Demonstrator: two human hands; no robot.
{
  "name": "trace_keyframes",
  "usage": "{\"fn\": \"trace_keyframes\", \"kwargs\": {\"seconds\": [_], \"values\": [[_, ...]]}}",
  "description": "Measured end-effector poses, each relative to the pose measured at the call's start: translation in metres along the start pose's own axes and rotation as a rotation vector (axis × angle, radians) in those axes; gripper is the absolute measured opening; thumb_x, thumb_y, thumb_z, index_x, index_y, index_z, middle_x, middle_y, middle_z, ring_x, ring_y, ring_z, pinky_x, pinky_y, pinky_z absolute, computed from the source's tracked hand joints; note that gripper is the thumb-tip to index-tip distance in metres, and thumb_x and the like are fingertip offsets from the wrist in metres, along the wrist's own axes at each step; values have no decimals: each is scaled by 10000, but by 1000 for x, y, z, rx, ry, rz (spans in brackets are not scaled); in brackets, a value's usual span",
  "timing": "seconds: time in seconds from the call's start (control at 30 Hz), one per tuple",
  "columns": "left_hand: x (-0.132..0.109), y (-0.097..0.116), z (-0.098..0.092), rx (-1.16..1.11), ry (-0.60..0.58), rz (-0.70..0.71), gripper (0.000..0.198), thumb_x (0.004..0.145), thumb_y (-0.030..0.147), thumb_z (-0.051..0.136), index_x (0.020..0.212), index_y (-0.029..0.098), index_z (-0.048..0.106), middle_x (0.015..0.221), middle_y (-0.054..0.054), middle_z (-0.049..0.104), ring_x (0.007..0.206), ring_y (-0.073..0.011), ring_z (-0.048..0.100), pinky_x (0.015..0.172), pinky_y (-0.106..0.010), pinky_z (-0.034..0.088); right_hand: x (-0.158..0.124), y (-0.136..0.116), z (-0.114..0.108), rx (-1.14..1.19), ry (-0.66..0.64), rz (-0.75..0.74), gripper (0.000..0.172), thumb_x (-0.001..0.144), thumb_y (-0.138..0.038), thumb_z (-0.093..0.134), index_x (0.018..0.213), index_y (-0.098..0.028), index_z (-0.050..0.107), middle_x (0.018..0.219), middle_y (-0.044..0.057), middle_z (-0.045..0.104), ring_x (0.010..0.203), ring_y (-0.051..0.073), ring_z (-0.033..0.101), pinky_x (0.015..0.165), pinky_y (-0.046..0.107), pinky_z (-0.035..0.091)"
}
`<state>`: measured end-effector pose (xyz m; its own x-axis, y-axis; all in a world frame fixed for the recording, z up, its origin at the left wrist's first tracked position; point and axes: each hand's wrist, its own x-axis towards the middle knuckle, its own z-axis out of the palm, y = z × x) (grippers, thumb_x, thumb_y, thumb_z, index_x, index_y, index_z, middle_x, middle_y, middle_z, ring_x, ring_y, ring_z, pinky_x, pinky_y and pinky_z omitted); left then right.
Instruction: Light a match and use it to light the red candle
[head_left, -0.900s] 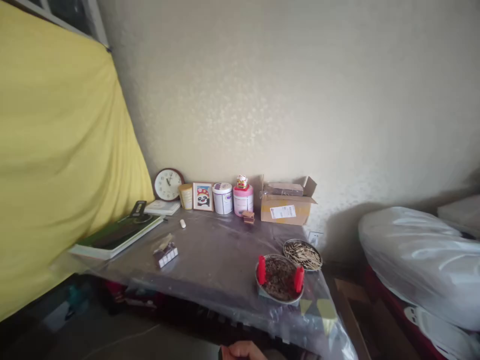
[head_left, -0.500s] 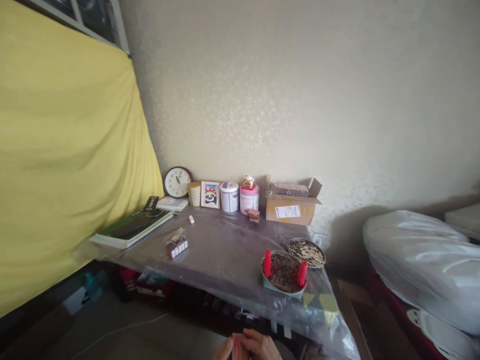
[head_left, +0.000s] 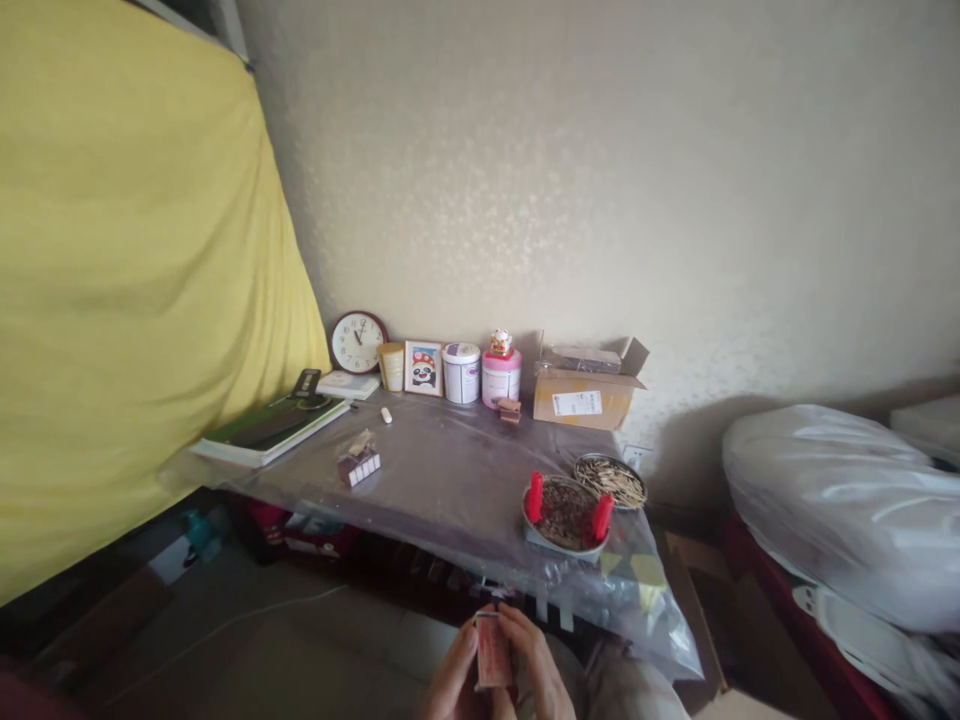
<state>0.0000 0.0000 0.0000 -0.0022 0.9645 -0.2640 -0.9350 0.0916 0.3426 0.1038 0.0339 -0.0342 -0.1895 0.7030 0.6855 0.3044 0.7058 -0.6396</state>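
Observation:
At the bottom middle, in front of the table edge, a small reddish matchbox (head_left: 493, 652) is held upright between both hands. My left hand (head_left: 451, 675) is closed on its left side, and my right hand (head_left: 536, 665) grips its right side with bent fingers. Beyond them, on the table corner, stands an oval tin (head_left: 531, 533) with dark grainy contents and two red upright clips on its rim. Behind it is a round dish of matchsticks (head_left: 609, 482). A plastic-wrapped pack of small boxes (head_left: 360, 465) lies further left.
A plastic-covered table (head_left: 442, 470) carries a clock (head_left: 359, 342), a panda picture (head_left: 424, 368), a white tin (head_left: 461, 375), a pink tin (head_left: 501, 380) with a cat figure, an open cardboard box (head_left: 581, 400) and a book (head_left: 274, 430). Right of it are a white bag (head_left: 832, 510) and cartons.
Both hands have come up further into view with the matchbox, whose front now shows more fully. The camera view has tipped slightly downward, and the things on the table stay in place.

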Motion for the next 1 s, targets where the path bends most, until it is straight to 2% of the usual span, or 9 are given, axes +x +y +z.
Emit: {"fn": "trace_keyframes", "kwargs": {"seconds": [0.2, 0.3, 0.43, 0.5, 0.57, 0.63, 0.7, 0.83, 1.0], "values": [[-10, -6, 8, -12, -42, -54, 302, 798, 338, 680, 1064, 197, 708, 1109, -75, 724, 1152, -258, 596, 977, -345, 458, 3, -17, -19, 72, -199, 109, 468, 928, -256, 440, 1392, -232, 387, 1414, 85, 503, 1308, 225, 490, 1079, 356, 434], [-13, -6, 10, 1, -57, -68, 346, 803, 347, 677, 1101, 173, 695, 1103, -85, 725, 1114, -247, 607, 958, -338, 460, 11, -20, -30, 102, -287, 142, 481, 918, -231, 477, 1388, -248, 379, 1405, 89, 513, 1303, 226, 496, 1084, 374, 428], [-15, -3, 7, -21, -26, -33, 263, 860, 284, 615, 1074, 155, 698, 1025, -82, 747, 961, -185, 657, 854, -301, 494, 24, -18, -48, 203, -466, 266, 556, 871, -303, 608, 1387, -249, 409, 1404, 101, 520, 1314, 248, 482, 1095, 419, 410], [-16, 0, 5, -21, 14, -44, 239, 889, 268, 572, 1053, 150, 699, 945, -86, 759, 869, -169, 675, 778, -293, 507, 31, -14, -55, 238, -484, 303, 492, 868, -333, 625, 1332, -257, 482, 1413, 93, 510, 1329, 248, 460, 1107, 428, 391], [-16, 1, 3, 3, 65, -71, 231, 899, 263, 555, 1044, 151, 695, 875, -87, 763, 784, -161, 683, 710, -283, 504, 38, -10, -60, 230, -430, 314, 302, 904, -344, 577, 1188, -244, 589, 1322, 90, 580, 1255, 232, 529, 1067, 396, 439], [-16, 2, 2, 36, 118, -100, 218, 895, 266, 560, 1020, 149, 694, 828, -85, 763, 727, -156, 682, 678, -276, 495, 44, -7, -62, 188, -380, 297, 183, 932, -335, 532, 1014, -221, 649, 1145, 87, 660, 1096, 209, 622, 970, 342, 508], [-16, 2, 0, 63, 141, -125, 212, 889, 271, 563, 1003, 148, 692, 816, -81, 764, 685, -151, 674, 657, -273, 482, 49, -8, -62, 152, -388, 251, 185, 942, -319, 516, 914, -206, 660, 1036, 79, 674, 979, 189, 652, 888, 300, 536], [-16, -2, -3, 75, 121, -112, 245, 874, 258, 567, 1066, 156, 680, 880, -55, 764, 687, -145, 656, 652, -279, 461, 56, -15, -59, 84, -490, 142, 215, 966, -271, 466, 910, -206, 663, 1018, 78, 653, 932, 167, 647, 839, 259, 530], [-12, -7, -8, 171, 148, -51, 253, 843, 258, 590, 1038, 138, 698, 830, -36, 734, 625, -119, 576, 552, -261, 389, 59, -17, -56, -114, -621, 11, 197, 951, -180, 479, 900, -204, 667, 952, 52, 657, 867, 155, 635, 779, 250, 526]]}}
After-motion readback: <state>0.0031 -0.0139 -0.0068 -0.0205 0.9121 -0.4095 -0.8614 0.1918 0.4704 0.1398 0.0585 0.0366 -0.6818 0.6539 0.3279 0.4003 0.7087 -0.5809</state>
